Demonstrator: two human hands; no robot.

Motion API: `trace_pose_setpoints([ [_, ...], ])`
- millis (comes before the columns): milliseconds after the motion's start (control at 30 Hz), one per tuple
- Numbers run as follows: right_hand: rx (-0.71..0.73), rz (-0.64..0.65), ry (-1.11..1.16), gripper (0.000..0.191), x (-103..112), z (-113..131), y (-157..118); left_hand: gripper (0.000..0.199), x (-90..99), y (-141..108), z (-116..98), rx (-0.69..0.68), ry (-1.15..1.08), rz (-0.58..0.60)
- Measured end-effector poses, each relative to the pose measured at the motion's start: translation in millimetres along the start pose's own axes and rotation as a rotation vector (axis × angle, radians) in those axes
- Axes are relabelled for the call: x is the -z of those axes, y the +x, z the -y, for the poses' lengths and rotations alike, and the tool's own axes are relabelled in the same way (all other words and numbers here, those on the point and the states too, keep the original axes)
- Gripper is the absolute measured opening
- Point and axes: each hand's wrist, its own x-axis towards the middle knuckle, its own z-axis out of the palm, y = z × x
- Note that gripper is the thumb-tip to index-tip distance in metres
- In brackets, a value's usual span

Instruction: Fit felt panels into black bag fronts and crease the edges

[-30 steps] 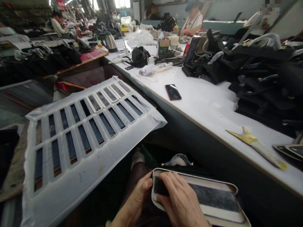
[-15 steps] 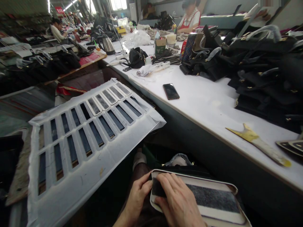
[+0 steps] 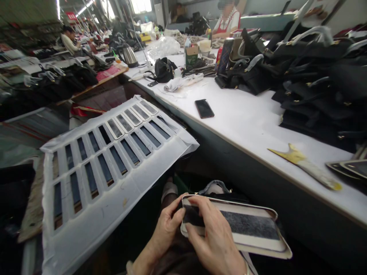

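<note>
your right hand [image 3: 213,238] presses fingers on the dark strip on the white panel [image 3: 252,238] in your lap; left hand [image 3: 168,225] pinches its near end. panel has lifted slightly since a sec ago. slotted white sheet [image 3: 114,152] left of it, counter [image 3: 246,126] w/ phone [image 3: 204,108] & black bags [image 3: 315,88] beyond.

Up and left of the fingers, a white slotted sheet [image 3: 114,160] slopes across, two rows of narrow dark windows cut through it. Up and right, the long white bench [image 3: 252,126] carries a dark phone [image 3: 204,108] lying flat. Farther right of the fingers, a yellow-stained scraper [image 3: 304,165] lies near the bench edge, and black handbags [image 3: 312,80] are piled behind it. Far beyond, a steel kettle [image 3: 129,55] stands, a black pouch [image 3: 164,70] near it.
</note>
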Motion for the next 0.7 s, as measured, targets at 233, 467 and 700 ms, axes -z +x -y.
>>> trace_pose_setpoints([
  [233,-0.022,-0.127,0.080,0.042,0,-5,-9,0.044,-4.8,-5,13,0.065,-0.407,0.043],
  [467,0.186,-0.164,0.157,0.055,16,-8,-30,0.042,-3.1,-2,2,-0.017,0.009,-0.080],
  [700,-0.478,-0.508,0.253,0.040,130,-102,-20,0.049,-3.9,5,-3,0.028,0.078,-0.116],
])
